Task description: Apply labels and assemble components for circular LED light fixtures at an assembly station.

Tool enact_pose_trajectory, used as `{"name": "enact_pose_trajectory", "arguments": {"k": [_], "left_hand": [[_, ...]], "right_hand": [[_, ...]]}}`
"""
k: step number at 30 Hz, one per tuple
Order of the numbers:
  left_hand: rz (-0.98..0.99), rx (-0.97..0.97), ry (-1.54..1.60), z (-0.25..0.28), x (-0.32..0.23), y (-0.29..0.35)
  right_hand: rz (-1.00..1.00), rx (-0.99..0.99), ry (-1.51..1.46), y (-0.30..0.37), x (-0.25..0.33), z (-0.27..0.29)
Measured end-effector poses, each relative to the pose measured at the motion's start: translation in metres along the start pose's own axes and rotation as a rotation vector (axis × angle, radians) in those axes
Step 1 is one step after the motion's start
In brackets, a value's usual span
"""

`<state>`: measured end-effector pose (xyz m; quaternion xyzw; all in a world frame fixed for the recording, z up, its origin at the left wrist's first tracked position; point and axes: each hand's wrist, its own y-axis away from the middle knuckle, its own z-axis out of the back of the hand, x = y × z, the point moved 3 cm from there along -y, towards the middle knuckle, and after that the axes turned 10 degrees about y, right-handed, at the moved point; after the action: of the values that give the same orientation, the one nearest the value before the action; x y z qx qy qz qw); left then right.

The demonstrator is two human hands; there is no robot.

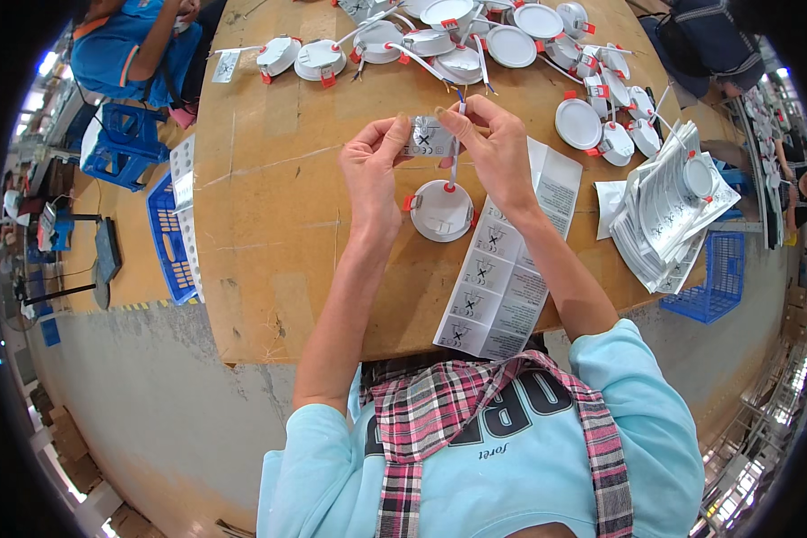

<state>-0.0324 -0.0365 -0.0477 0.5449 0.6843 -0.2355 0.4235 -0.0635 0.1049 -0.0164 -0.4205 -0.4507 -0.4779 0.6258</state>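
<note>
Printed label sheet (473,303): long, silver-white, right of the lamp, partly covered by the right forearm (572,278). Lamp (442,215): round, white, red-clipped, flat between the forearms; white cable (458,166) rising. Left hand (373,170) pinches a silver label (429,136); right hand (500,161) grips cable and label. Surroundings: brown table (269,224), lamp pile (511,47) beyond, sheet stack (659,224) at right.
</note>
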Motion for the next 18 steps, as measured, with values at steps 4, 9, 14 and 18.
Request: {"name": "enact_pose_trajectory", "arguments": {"k": [4,9,14,18], "left_hand": [[-0.052,0.008,-0.016,-0.002,0.0,0.0],[-0.154,0.001,-0.124,-0.008,-0.002,0.002],[-0.145,-0.012,-0.117,-0.009,-0.006,0.005],[-0.243,0.004,-0.154,-0.01,-0.004,0.005]], "right_hand": [[0.005,-0.001,-0.03,-0.002,-0.005,0.0],[0.01,-0.009,0.035,-0.004,-0.011,0.005],[-0.048,0.041,-0.101,-0.003,-0.005,0.001],[-0.081,0.116,-0.089,-0.003,-0.012,0.001]]}}
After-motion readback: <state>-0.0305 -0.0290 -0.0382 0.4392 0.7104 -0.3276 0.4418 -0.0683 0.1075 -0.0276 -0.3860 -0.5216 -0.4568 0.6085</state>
